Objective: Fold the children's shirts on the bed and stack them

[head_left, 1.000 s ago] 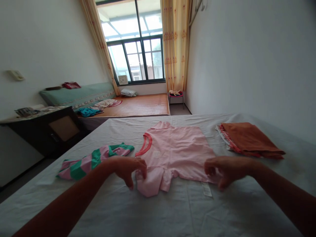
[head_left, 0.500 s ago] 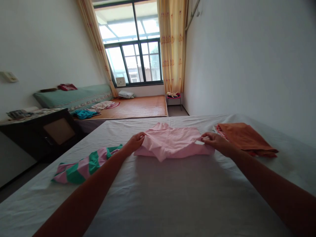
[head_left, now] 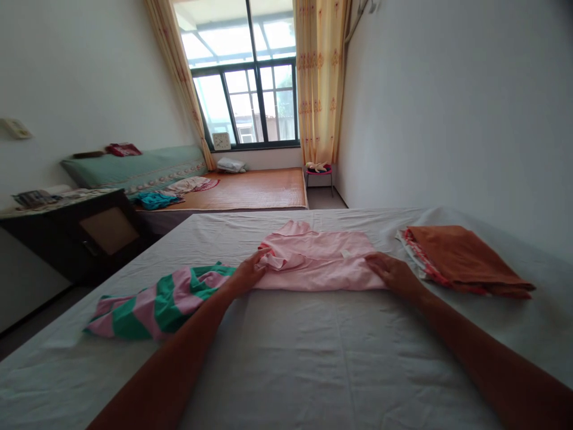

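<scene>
A pale pink garment (head_left: pixel 320 272), partly folded over itself, lies across the white sheet in front of me. A small white tag (head_left: pixel 345 254) shows on its upper layer. My left hand (head_left: pixel 251 272) is closed on its left edge, where the cloth is bunched and a bit of reddish fabric peeks out. At the right edge, my right hand (head_left: pixel 390 273) has its fingers on the cloth and grips it, fingertips partly hidden. Which kind of garment it is, I cannot tell.
A green-and-pink striped garment (head_left: pixel 165 301) lies crumpled beside my left forearm. Folded orange-brown cloth (head_left: pixel 468 257) sits at the right, over red patterned fabric. Behind are a low bed (head_left: pixel 259 188), a dark cabinet (head_left: pixel 107 230) and a small stool (head_left: pixel 319 170).
The near part of the pink garment, held raised before, has come down flatter on the sheet. Both hands have lowered with it, and the tag now lies away from my right hand.
</scene>
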`<act>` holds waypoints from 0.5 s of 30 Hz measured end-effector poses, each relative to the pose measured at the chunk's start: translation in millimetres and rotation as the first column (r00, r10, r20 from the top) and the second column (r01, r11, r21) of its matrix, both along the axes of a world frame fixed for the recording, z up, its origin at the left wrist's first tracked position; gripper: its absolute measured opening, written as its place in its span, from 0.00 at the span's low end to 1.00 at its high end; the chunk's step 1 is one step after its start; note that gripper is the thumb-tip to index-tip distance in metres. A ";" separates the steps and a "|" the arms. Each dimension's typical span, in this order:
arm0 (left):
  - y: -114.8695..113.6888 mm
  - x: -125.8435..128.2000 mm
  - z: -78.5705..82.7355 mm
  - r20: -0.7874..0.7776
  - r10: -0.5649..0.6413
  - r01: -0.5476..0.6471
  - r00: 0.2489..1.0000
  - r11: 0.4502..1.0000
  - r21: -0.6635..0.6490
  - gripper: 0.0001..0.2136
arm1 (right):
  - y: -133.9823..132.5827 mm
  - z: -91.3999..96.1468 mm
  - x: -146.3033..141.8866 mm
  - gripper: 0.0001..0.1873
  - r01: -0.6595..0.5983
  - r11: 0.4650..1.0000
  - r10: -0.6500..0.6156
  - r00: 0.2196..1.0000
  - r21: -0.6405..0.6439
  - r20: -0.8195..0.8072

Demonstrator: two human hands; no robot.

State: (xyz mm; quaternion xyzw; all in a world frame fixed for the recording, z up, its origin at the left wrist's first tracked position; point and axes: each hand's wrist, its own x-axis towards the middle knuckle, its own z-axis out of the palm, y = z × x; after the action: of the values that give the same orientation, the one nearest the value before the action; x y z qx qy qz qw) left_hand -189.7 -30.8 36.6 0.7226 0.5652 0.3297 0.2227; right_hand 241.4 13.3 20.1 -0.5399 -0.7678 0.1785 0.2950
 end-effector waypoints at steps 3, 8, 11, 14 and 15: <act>5.3 -3.9 -2.2 -0.135 0.070 -0.070 0.988 0.998 0.000 0.24 | 4.0 -1.4 6.2 0.13 -0.014 1.000 0.013 0.998 0.004 0.060; 2.8 -10.0 2.4 -0.297 0.050 -0.060 0.954 0.998 -0.023 0.26 | 5.3 -0.3 11.8 0.09 -0.081 0.997 0.083 0.983 -0.020 0.163; 0.9 -7.4 3.0 -0.346 0.027 0.021 0.938 0.991 0.133 0.23 | 3.8 -0.2 11.5 0.09 -0.080 0.997 0.081 0.977 -0.012 0.196; 2.9 -2.4 -0.1 -0.368 -0.018 0.101 0.929 0.973 0.208 0.17 | 3.0 -1.0 13.5 0.11 -0.067 0.997 0.057 0.966 0.031 0.254; 4.3 -0.7 -1.1 -0.361 -0.012 0.096 0.932 0.972 0.214 0.14 | 2.6 -0.5 13.6 0.11 -0.054 0.995 0.029 0.962 0.085 0.270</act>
State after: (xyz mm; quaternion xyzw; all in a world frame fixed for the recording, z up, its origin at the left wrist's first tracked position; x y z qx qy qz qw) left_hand -190.4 -26.5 35.5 0.8066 0.5345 0.2491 0.0410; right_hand 255.0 15.9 19.6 -0.5290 -0.8192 0.0745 0.2088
